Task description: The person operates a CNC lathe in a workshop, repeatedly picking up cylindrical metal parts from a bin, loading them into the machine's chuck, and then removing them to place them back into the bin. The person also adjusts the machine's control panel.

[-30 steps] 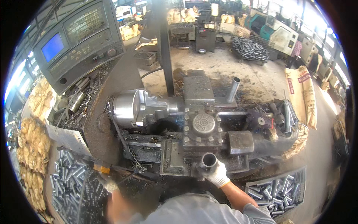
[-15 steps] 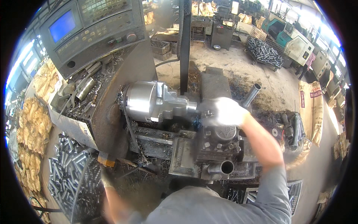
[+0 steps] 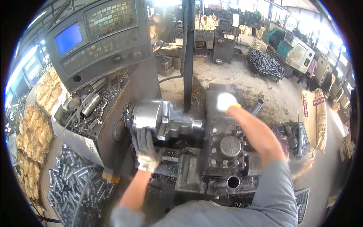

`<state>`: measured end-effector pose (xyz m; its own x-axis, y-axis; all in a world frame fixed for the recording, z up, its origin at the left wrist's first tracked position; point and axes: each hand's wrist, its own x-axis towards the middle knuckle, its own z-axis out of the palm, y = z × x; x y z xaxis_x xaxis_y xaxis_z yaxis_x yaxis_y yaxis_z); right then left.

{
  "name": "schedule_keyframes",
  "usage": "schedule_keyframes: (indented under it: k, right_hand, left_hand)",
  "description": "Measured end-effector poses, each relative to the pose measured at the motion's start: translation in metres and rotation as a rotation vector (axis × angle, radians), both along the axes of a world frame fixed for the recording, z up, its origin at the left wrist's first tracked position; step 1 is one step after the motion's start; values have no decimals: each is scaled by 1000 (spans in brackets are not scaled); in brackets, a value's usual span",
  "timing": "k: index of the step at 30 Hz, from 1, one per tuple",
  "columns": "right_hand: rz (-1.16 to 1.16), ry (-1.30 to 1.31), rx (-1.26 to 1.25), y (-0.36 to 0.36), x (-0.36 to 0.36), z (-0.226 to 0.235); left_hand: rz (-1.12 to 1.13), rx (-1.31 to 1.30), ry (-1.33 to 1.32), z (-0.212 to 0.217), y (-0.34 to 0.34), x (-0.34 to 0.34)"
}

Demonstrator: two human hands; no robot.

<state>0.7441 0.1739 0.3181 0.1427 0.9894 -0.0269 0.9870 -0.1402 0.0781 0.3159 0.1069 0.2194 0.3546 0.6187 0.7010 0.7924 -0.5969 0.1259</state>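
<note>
A shiny lathe chuck (image 3: 148,114) with stepped jaws (image 3: 174,125) grips a short metal tube (image 3: 196,124) at its right end. My left hand (image 3: 146,150), in a grey and white glove, lies with fingers stretched out against the lower front of the chuck. My right hand (image 3: 226,102), in a white glove, hovers over the far end of the dark block behind the tool turret (image 3: 230,146). Glare and blur hide its fingers, so what it holds cannot be made out. Just right of that wrist, a metal tube (image 3: 257,107) stands at a slant.
A control panel (image 3: 98,43) with a blue screen rises at the upper left. Below it a tray (image 3: 77,132) holds chips and metal pieces. Cut tubes (image 3: 68,181) fill a bin at lower left. Farther off stands a cart of tubes (image 3: 266,64). A paper sack (image 3: 314,117) is at right.
My left hand has risen from the lower left to the chuck. My right hand has moved away from the tube end, toward the far side of the turret. The view has shifted slightly.
</note>
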Motion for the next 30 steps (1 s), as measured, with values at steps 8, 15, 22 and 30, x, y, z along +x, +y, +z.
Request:
schedule_keyframes:
  k: [8, 15, 22, 30]
  right_hand:
    - [61, 160, -487, -2, 72, -10]
    - [-101, 296, -115, -2, 13, 54]
    - [334, 327, -767, 19, -59, -24]
    - [367, 255, -673, -3, -55, -14]
  left_hand:
    - [-12, -13, 311, 32, 72, 17]
    - [-299, -348, 519, 142, 124, 49]
    - [-80, -133, 184, 107, 105, 49]
    - [-84, -70, 89, 84, 118, 39]
